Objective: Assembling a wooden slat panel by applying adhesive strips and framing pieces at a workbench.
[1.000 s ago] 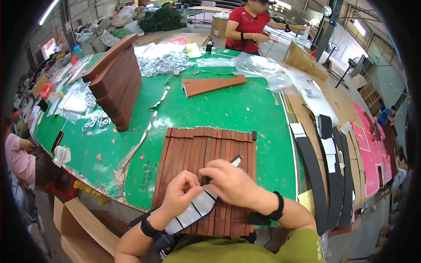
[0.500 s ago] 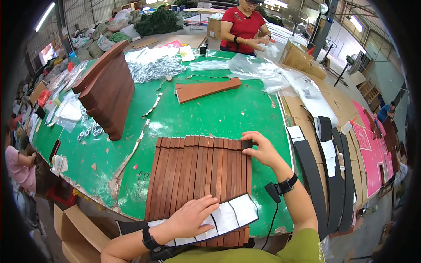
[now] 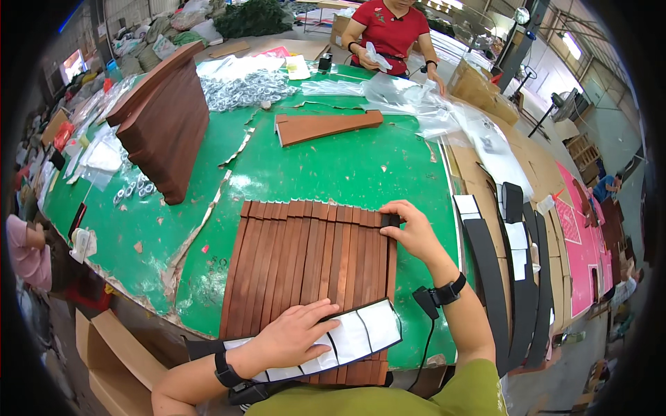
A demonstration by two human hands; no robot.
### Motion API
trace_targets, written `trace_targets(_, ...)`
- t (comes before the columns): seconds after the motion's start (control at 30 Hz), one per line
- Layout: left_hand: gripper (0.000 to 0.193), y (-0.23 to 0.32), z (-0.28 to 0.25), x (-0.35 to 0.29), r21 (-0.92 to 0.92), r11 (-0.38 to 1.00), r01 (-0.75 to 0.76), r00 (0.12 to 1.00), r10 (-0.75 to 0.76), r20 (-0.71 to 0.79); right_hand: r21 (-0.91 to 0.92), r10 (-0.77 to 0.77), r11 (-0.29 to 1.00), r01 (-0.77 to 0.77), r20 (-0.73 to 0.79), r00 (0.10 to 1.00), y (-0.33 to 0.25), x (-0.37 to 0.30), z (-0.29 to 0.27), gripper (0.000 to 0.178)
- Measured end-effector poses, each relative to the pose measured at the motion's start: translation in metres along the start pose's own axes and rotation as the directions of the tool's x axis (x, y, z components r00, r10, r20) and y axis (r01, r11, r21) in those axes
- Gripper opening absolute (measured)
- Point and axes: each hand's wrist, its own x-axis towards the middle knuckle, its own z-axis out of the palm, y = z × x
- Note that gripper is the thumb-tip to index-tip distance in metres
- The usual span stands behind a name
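Side by side on the table lies a row of reddish-brown wooden slats (image 3: pixel 298 256), their far ends stepped. Across the near part of the slats rests a black strip with white backing paper (image 3: pixel 361 331), split into sections by dark lines. My left hand (image 3: pixel 295 340) lies on this strip, its fingers stretched out and holding nothing. At the far right corner of the slats, my right hand (image 3: pixel 413 232) pinches a small black pad (image 3: pixel 390 220) between thumb and fingers, against the end of the last slat.
A tall stack of brown wooden pieces (image 3: pixel 166 125) stands at the left on the green table (image 3: pixel 305 170). Beyond lie a tapered wooden piece (image 3: pixel 329 127) and a heap of metal rings (image 3: pixel 243 89). Long black strips (image 3: pixel 492 291) lie at right. Across the table stands a person in red (image 3: pixel 392 35).
The view has shifted slightly. Both my hands keep their places on the strip and at the slat corner. The person across the table has spread their hands apart.
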Motion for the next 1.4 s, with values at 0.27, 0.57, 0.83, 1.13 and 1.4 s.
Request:
trace_targets(0.27, 0.049, -0.003, -0.001, -0.002, -0.007, 1.000, -0.002, 1.000, 0.002, 0.003, 0.036, 0.049, 0.998, -0.050, 0.044, 0.998, 0.000, 0.004, -0.003, 0.039)
trace_targets(0.57, 0.049, -0.003, -0.001, -0.001, -0.013, 1.000, -0.002, 1.000, 0.002, 0.008, 0.030, 0.055, 0.998, -0.056, 0.035, 0.998, -0.001, 0.004, -0.002, 0.038)
trace_targets(0.83, 0.049, -0.003, -0.004, 0.001, -0.020, 1.000, -0.006, 1.000, 0.006, 0.021, 0.011, 0.069, 0.998, -0.070, 0.027, 0.997, 0.000, 0.005, -0.002, 0.039)
trace_targets(1.13, 0.053, 0.000, -0.005, 0.000, 0.001, 1.000, -0.022, 1.000, 0.022, 0.005, -0.064, 0.071, 0.995, -0.070, 0.000, 0.998, 0.001, 0.000, 0.001, 0.042)
trace_targets(1.4, 0.055, 0.003, -0.017, -0.012, 0.074, 0.993, 0.095, 0.975, -0.078, -0.206, -0.055, -0.066, 0.997, 0.061, -0.085, 0.994, 0.004, -0.008, 0.009, 0.042)
